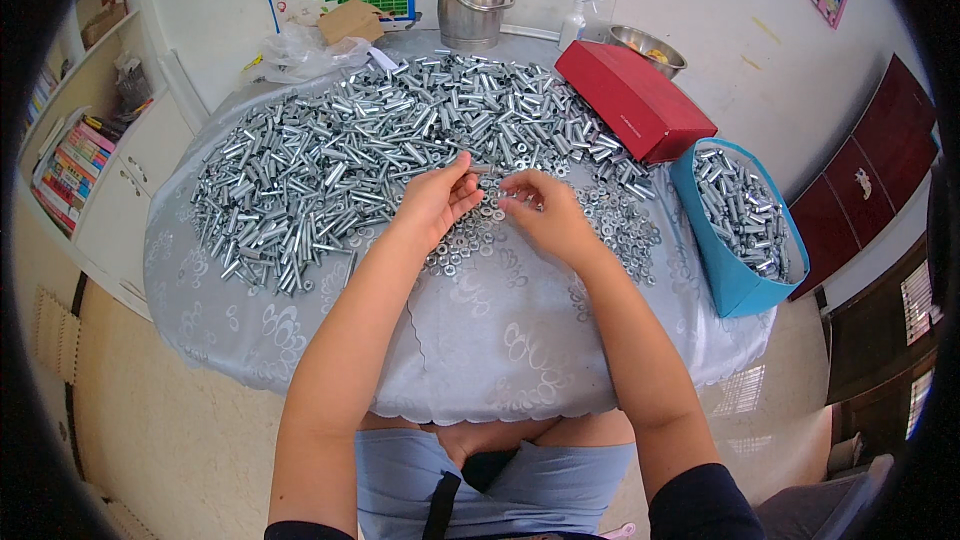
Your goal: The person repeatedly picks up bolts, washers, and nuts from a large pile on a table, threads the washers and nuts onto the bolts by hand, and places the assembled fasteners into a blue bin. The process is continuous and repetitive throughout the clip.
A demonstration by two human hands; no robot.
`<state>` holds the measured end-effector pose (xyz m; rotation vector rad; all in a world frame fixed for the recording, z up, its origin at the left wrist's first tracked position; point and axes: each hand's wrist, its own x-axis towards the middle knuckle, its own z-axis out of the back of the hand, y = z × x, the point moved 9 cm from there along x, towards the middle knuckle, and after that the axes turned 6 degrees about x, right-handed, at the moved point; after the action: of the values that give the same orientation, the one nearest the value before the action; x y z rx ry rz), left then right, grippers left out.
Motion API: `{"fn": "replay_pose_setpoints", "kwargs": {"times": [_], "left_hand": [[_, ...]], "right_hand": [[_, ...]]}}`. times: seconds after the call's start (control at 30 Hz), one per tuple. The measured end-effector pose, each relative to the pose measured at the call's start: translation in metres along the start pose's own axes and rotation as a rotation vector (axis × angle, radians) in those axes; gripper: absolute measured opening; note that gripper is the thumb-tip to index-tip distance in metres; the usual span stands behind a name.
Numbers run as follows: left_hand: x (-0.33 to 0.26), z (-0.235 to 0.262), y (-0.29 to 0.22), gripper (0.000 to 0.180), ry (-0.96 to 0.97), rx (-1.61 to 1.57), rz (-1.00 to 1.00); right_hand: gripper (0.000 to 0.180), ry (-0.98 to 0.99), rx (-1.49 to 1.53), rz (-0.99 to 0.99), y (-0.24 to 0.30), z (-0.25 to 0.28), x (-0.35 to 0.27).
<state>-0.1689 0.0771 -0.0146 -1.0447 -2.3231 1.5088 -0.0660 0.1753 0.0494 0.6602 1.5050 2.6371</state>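
Note:
My left hand (437,202) is closed over the middle of the table, thumb and fingertips pinching a short silver metal sleeve (481,169) that points to the right. Just right of it is my right hand (550,215), its fingers curled and pressed together near the sleeve's end. Whatever sits in those right fingertips is too small to make out. A broad heap of similar metal sleeves (290,185) spreads across the far and left parts of the table. Below and around both hands lie many small silver nuts or washers (625,230).
A red box (640,105) lies at the right of the heap. Beside it, a blue fabric bin (745,292) holds metal parts. Behind stand a steel pot (474,15), a spray bottle (574,22) and a metal bowl (672,66). A plastic bag (305,58) rests at the back left of the patterned tablecloth (480,340).

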Motion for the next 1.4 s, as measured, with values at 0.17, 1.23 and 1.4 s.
{"fn": "replay_pose_setpoints", "kwargs": {"times": [0.17, 1.23, 1.4], "left_hand": [[-0.001, -0.002, 0.001, 0.023, 0.005, 0.029, 0.01], [-0.007, -0.014, -0.003, 0.027, 0.041, 0.273, -0.057], [-0.006, -0.013, -0.003, 0.028, 0.035, 0.29, -0.096]], "right_hand": [[0.022, -0.182, 0.255, 0.047, -0.003, 0.015, 0.004], [0.02, -0.133, -0.196, 0.194, 0.024, 0.009, -0.005], [0.023, -0.153, -0.317, 0.253, 0.022, 0.007, -0.007]]}}
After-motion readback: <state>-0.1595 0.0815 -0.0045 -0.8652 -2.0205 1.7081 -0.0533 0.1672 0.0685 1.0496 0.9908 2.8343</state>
